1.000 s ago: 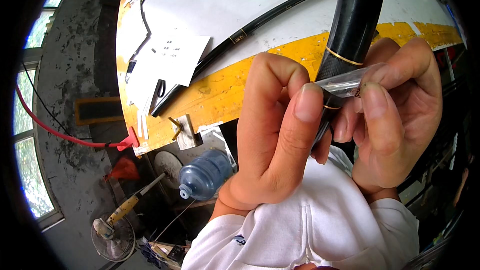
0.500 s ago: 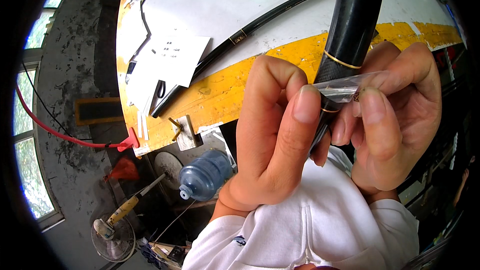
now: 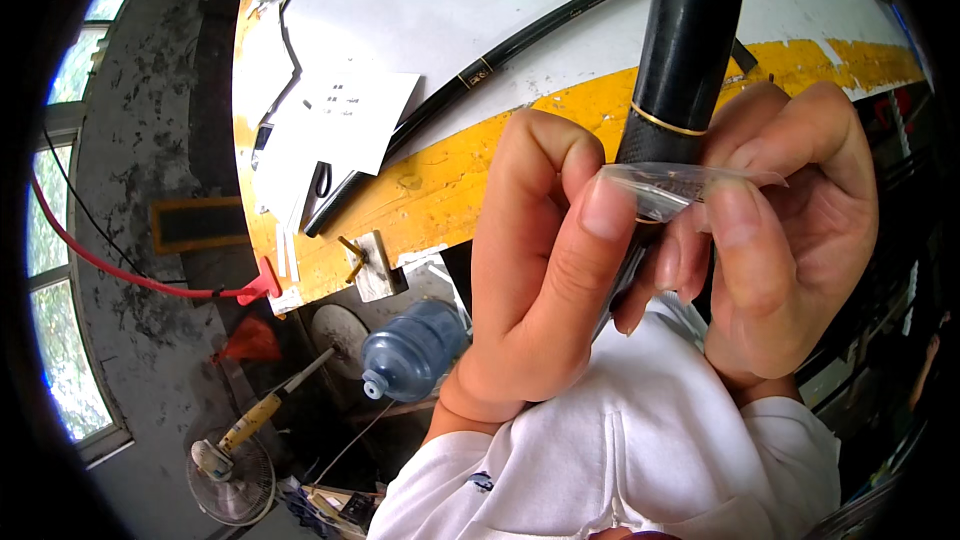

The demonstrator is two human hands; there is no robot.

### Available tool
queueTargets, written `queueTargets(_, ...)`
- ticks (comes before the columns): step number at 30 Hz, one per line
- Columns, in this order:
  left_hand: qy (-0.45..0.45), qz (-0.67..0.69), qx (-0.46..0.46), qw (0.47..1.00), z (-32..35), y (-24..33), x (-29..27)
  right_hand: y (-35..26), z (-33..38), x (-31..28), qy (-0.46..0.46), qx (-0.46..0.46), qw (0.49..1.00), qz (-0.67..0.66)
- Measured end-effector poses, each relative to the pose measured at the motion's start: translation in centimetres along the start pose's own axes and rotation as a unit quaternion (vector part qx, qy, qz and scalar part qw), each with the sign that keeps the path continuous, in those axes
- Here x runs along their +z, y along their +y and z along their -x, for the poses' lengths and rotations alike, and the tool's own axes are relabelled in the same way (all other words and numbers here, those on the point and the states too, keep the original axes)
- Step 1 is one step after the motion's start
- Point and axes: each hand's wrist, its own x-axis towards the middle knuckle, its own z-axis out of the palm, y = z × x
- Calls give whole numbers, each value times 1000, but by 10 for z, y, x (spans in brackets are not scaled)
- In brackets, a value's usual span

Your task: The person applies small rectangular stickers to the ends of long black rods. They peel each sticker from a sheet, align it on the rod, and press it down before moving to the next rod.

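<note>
A small strip of clear plastic film [image 3: 660, 190] is stretched between my two hands, creased and shiny. My left hand [image 3: 545, 260] pinches its left end between thumb and curled forefinger. The right end is pinched by my right hand [image 3: 785, 230], and a loose tip sticks out past the thumb. Behind the film rises a thick black rod [image 3: 690, 40] with thin gold rings and a woven-patterned band. Its lower part runs down between my hands, partly hidden by the fingers. I cannot tell whether the film touches the rod.
Across the white and yellow table [image 3: 480, 180] lies a long thin black rod [image 3: 520, 45], beside a white paper sheet [image 3: 365, 120]. A small block with brass pegs [image 3: 372, 265] sits at the table edge. Below are a blue water jug [image 3: 412, 350] and a fan [image 3: 230, 480].
The thick rod has shifted slightly left. The film has turned between my fingers, and its right tip now extends farther past my right thumb. Both hands keep their pinch.
</note>
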Motion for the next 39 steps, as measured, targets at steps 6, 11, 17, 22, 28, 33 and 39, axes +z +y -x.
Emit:
queueTargets(6, 8, 35, -14, 999, -1, 0, 3, 2, 9, -3, 24, 16, 1000, -8)
queueTargets(11, -10, -1, 4, 1000, 0, -2, -3, 1, 12, -8, 13, -8, 1000, 26)
queueTargets(17, -3, 1, 2, 1000, 0, -1, -1, 8, 19, -5, 58, -18, 998, 33)
queueTargets(22, -3, 28, -9, 1000, 2, -2, -1, 6, 15, 0, 48, -19, 999, -2)
queueTargets(28, -16, 47, -22, 999, 1, -6, -6, -3, 10, 10, 59, -8, 998, -18)
queueTargets(33, -19, 55, -25, 998, 1, -7, -10, 11, 17, -6, 49, -9, 999, -8)
queueTargets(39, -20, 61, -31, 997, 1, -12, -12, 11, 17, -4, 50, -14, 999, 0)
